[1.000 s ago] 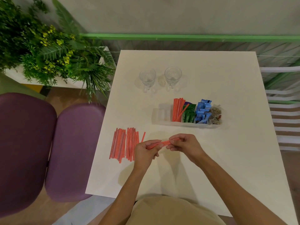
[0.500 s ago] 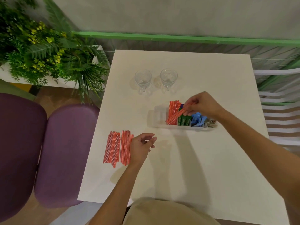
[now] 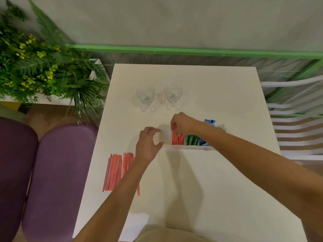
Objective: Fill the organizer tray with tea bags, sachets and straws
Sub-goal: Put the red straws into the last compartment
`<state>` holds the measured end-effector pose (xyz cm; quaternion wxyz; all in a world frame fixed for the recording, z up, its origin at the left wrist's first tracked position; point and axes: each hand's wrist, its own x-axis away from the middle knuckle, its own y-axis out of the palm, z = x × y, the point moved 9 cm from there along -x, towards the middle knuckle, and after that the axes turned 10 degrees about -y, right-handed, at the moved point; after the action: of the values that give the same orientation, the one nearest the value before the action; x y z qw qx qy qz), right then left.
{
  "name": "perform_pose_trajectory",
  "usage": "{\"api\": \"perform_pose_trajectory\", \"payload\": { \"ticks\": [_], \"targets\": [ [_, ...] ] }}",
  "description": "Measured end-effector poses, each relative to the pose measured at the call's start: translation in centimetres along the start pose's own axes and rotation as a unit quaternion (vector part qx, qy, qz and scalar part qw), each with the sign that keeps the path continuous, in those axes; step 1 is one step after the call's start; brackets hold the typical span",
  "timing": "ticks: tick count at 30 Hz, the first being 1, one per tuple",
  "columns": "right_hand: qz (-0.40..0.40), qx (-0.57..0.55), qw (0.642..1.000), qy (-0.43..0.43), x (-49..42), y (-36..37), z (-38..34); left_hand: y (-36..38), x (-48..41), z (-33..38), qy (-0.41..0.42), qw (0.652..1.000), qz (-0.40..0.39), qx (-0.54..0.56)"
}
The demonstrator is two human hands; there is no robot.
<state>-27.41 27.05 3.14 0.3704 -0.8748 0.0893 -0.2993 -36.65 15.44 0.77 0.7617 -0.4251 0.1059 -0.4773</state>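
A clear organizer tray (image 3: 192,147) lies mid-table. It holds red-striped straws (image 3: 176,140), green sachets (image 3: 191,139) and blue sachets (image 3: 210,122); my right forearm hides its right end. My right hand (image 3: 183,124) reaches into the straw compartment, fingertips pinching the far ends of the straws there. My left hand (image 3: 148,144) hovers at the tray's left end with fingers and thumb curved apart, holding nothing. Whether it touches the tray I cannot tell. Loose straws (image 3: 113,172) lie in two bunches on the table at the near left, partly under my left forearm.
Two empty glasses (image 3: 145,95) (image 3: 173,93) stand behind the tray. A leafy plant (image 3: 43,67) sits beyond the table's left edge, with purple chairs (image 3: 57,172) below it. A white slatted chair (image 3: 297,119) is on the right. A green rail runs behind.
My right hand has carried a bunch of straws to the tray and lowered it into the straw compartment. My left hand let go and moved up from the loose straws to the tray's left end.
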Motion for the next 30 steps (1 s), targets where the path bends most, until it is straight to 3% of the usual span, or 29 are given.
{"api": "perform_pose_trajectory", "payload": {
  "ticks": [3,10,17,23,30],
  "targets": [
    [0.017,0.046,0.999,-0.019,0.1,-0.6,0.1,0.8,-1.0,1.6,0.032,0.999,-0.017,-0.025],
    [0.172,0.064,0.983,-0.003,2.2,-6.1,2.8,4.3,-2.4,4.1,0.074,0.988,-0.061,-0.124],
    [0.057,0.112,0.99,0.063,4.2,-3.4,5.6,5.0,-3.2,4.5,0.031,0.991,-0.084,-0.101],
    [0.076,0.075,0.993,0.044,2.9,-2.8,4.8,4.3,-3.2,5.4,0.049,0.994,-0.064,-0.067],
    [0.142,0.014,0.99,-0.013,1.9,-4.1,2.8,1.1,-0.6,3.3,0.056,0.998,0.014,0.025]
  ]
}}
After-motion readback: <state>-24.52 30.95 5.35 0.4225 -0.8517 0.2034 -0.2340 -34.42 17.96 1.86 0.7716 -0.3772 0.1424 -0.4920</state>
